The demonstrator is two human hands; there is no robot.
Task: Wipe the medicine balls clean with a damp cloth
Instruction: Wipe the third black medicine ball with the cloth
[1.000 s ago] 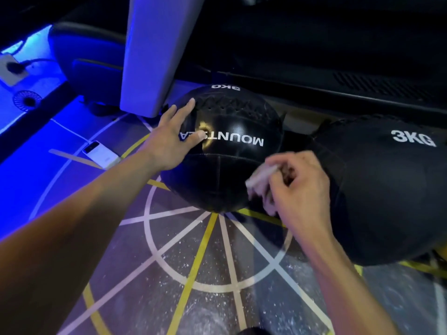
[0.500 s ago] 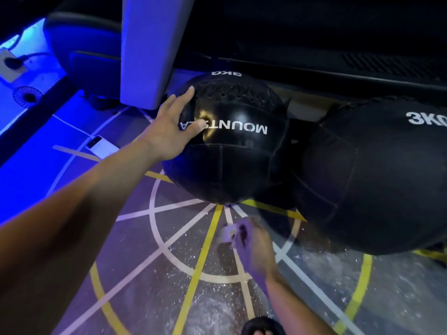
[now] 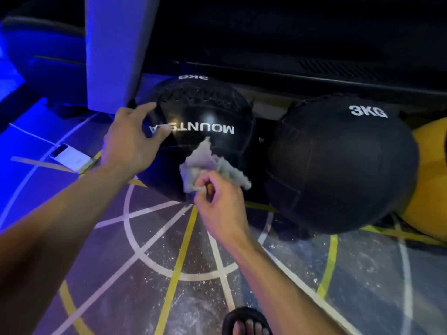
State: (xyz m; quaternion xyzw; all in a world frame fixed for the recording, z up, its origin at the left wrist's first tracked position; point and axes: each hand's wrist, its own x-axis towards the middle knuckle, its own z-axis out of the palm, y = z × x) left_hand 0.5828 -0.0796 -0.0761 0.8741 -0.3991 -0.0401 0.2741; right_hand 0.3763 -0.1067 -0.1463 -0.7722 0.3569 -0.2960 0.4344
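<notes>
Two hands | left hand (image 3: 128, 143) flat on ball (image 3: 205, 117), lettering inverted | right hand (image 3: 220, 206) grip pinches cloth (image 3: 205, 158)

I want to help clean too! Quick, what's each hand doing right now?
Left hand: open, fingers resting on the ball.
Right hand: closed, pinching the cloth against that ball.

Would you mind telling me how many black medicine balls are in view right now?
2. The glossy ball sits on the floor under the left hand; the matte ball sits beside it on the right. Others may be hidden.
</notes>
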